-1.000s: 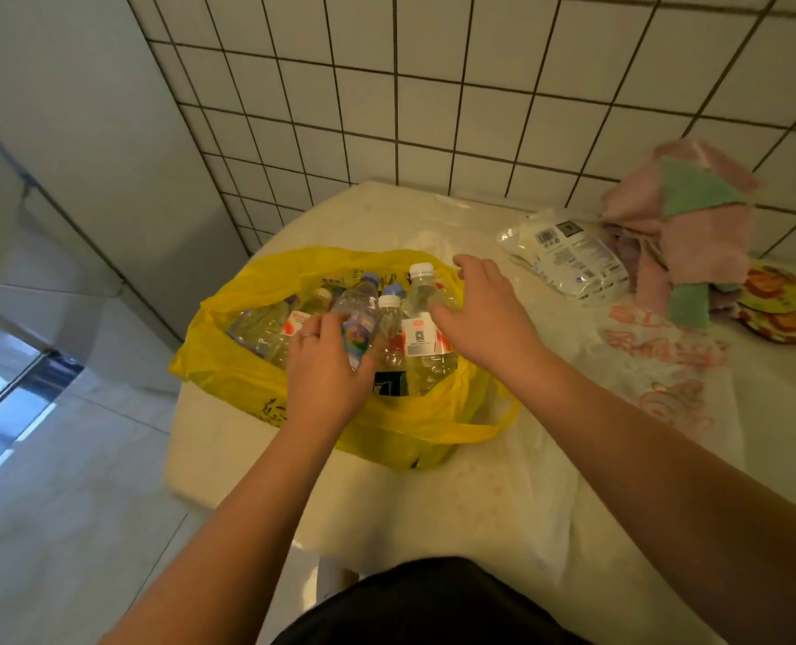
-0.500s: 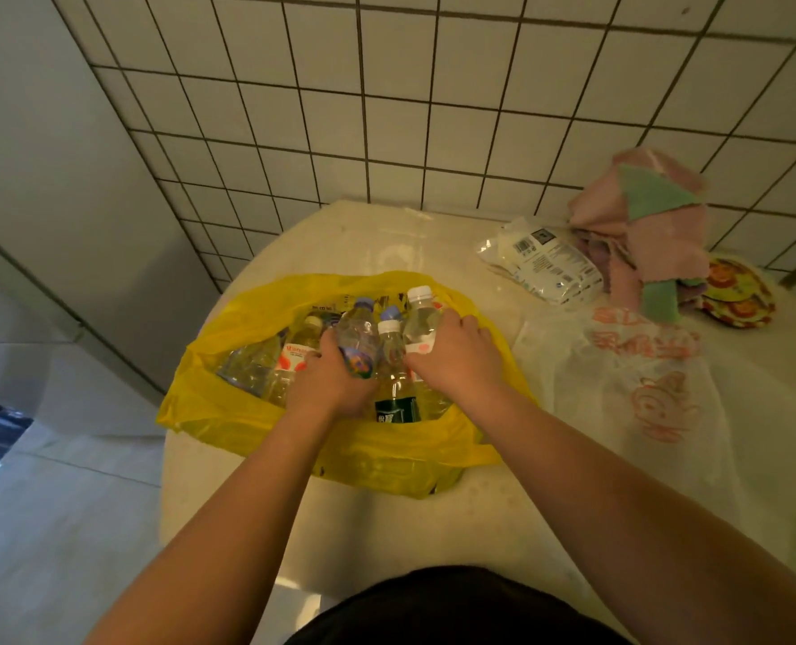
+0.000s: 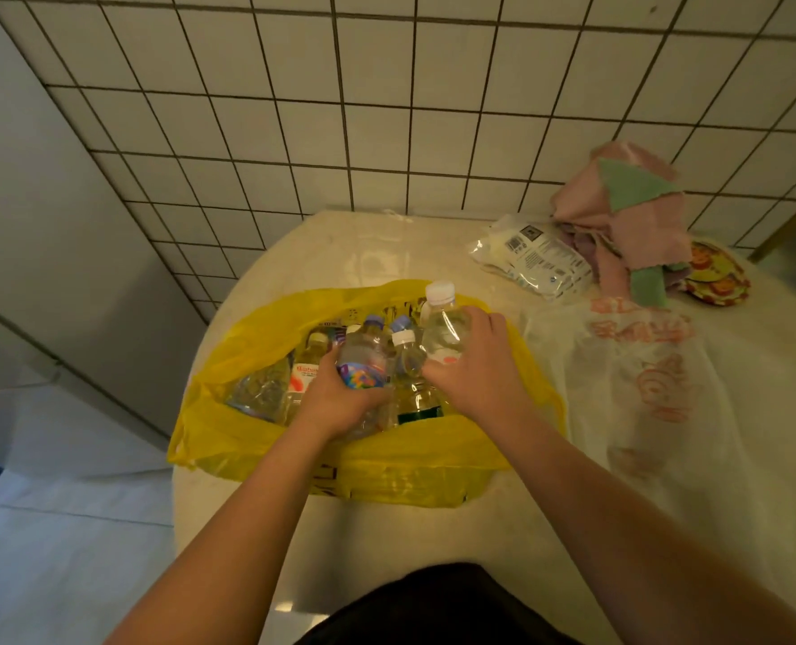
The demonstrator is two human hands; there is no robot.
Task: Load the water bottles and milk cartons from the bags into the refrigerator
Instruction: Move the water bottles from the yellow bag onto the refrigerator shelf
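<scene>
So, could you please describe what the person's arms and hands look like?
Both forearms are bare, with no sleeves in view. The left hand and right hand wear no gloves, and no watch or bracelet shows. Dark clothing shows at the bottom edge.

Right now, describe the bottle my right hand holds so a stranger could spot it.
A yellow bag sits on the pale table. At its far right end your right hand grips a clear bottle. Its white cap stands highest in the bag.

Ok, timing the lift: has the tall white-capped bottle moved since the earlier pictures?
Yes. The tall white-capped bottle, gripped by the right hand, has risen slightly against the far rim of the yellow bag.
</scene>
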